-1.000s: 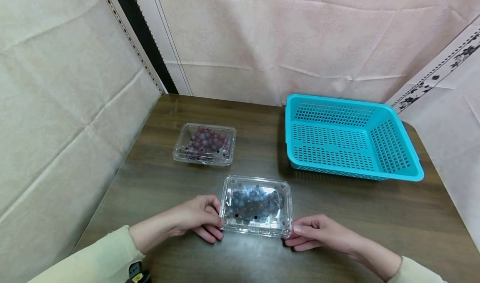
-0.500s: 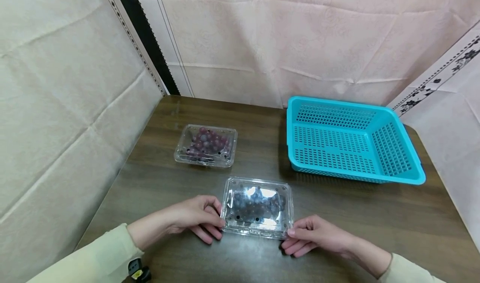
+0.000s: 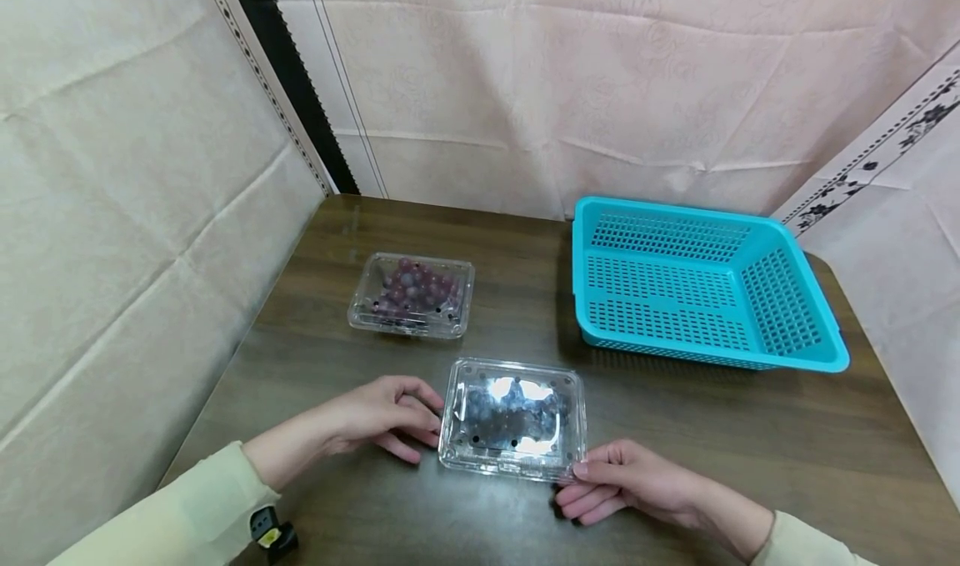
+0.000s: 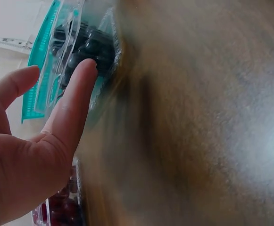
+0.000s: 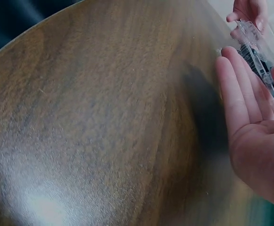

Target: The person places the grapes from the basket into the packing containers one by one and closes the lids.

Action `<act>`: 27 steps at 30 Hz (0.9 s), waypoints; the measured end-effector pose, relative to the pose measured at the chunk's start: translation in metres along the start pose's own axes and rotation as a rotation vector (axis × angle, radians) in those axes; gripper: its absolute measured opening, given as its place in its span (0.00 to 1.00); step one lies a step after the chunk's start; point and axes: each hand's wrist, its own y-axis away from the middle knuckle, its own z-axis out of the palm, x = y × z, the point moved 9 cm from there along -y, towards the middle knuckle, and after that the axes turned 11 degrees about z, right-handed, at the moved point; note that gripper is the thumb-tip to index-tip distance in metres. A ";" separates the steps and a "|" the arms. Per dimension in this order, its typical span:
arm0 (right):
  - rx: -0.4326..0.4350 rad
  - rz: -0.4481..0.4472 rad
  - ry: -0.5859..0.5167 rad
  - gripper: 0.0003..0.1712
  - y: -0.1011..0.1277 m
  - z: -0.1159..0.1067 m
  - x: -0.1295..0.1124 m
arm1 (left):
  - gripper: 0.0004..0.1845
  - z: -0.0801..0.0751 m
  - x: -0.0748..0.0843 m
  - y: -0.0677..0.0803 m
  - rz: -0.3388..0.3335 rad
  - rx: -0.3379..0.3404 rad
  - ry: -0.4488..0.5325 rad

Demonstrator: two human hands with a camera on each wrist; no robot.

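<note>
A clear plastic clamshell of dark grapes point(image 3: 513, 412) is at the front middle of the table, its lid shut and glaring with reflected light. My right hand point(image 3: 626, 483) pinches its near right corner, thumb on the rim and fingers stretched out beneath. Beside the left edge, my left hand point(image 3: 382, 420) has its fingers loosely spread, thumb and index apart; in the left wrist view the index finger point(image 4: 78, 99) overlaps the box's side. Farther back on the left stands a second clamshell, of red grapes point(image 3: 412, 295), also lidded.
At the back right stands a turquoise plastic basket point(image 3: 660, 291) with perforated walls and nothing in it. The wooden table point(image 3: 315, 358) is bordered by pale cloth point(image 3: 450, 91) at the back and sides. A dark watch-like device point(image 3: 270, 533) shows near the left cuff.
My left hand has let go of the dark-grape clamshell and drawn slightly back to the left. The right hand stays at its corner, and the box has hardly moved.
</note>
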 end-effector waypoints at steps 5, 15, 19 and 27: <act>-0.012 -0.005 -0.024 0.23 0.000 0.003 0.001 | 0.26 -0.012 0.004 -0.003 0.020 0.047 0.009; 0.012 -0.016 -0.055 0.20 -0.001 0.005 0.002 | 0.28 -0.030 0.014 -0.007 0.115 0.138 -0.054; 0.025 -0.020 -0.054 0.19 -0.002 0.005 0.001 | 0.26 -0.031 0.019 -0.007 0.153 0.156 -0.142; 0.064 -0.003 0.012 0.21 0.002 0.002 -0.002 | 0.15 -0.030 0.044 0.000 0.402 0.204 -0.776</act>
